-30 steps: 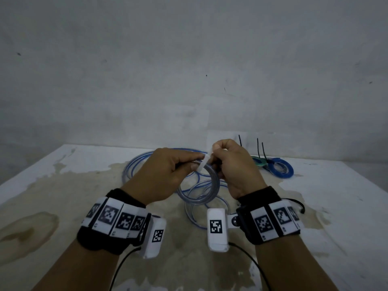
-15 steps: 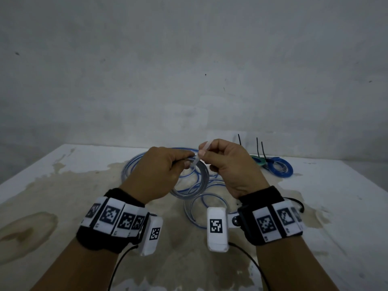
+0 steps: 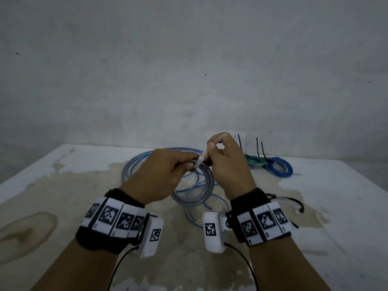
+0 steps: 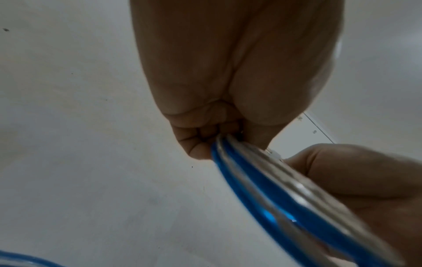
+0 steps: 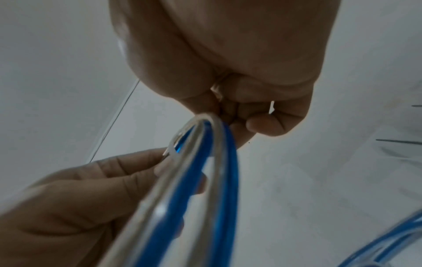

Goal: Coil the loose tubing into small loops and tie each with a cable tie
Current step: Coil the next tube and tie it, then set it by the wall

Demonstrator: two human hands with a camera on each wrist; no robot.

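Note:
A small coil of clear and blue tubing (image 3: 194,193) hangs between my two hands above the table. My left hand (image 3: 168,171) grips the coil (image 4: 262,180) at its top, fingers curled round the strands. My right hand (image 3: 224,162) pinches a white cable tie (image 3: 206,153), whose tail runs up from the coil and sticks out past my fingers. In the right wrist view the tie's loop wraps the coil (image 5: 194,162) just below my right fingers (image 5: 269,124).
Loose blue and clear tubing (image 3: 144,162) lies on the stained white table (image 3: 63,196) behind and under my hands. At the back right rest a tied green coil (image 3: 255,161) and a tied blue coil (image 3: 280,169), black tie tails upright. A wall stands close behind.
My right hand has risen and drawn the white tie's tail upward through its head. The coil and my left hand have lifted slightly with it.

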